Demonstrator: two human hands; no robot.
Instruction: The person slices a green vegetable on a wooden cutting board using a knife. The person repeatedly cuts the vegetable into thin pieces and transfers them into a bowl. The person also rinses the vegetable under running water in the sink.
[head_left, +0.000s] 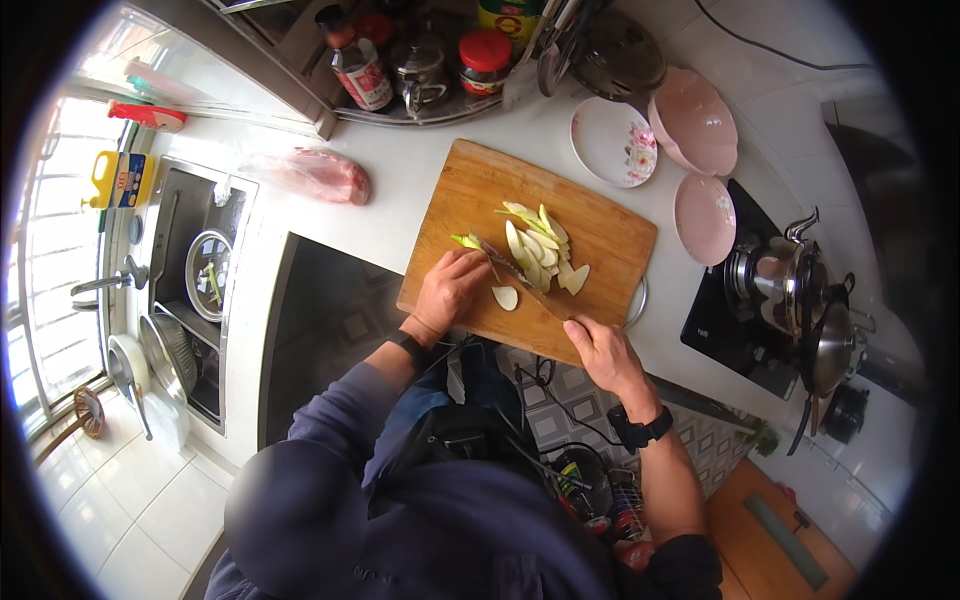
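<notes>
A wooden cutting board (600, 232) lies tilted on the counter. On its left part my left hand (451, 286) holds down a pale green vegetable piece (468, 241), most of it hidden under the fingers. My right hand (606, 355) grips the handle of a kitchen knife (546, 301), whose blade reaches up-left toward that piece. Beyond the blade is a pile of pale, slanted vegetable slices (536, 251). One slice (505, 298) lies apart, on the near side of the blade.
Bagged raw meat (326, 176) lies left of the board, near the sink (238, 225). At right are a floral plate (611, 142), pink bowls (703, 217) and a steel pot (776, 281) by a black cooktop (701, 322). Jars and a bottle (364, 75) stand behind.
</notes>
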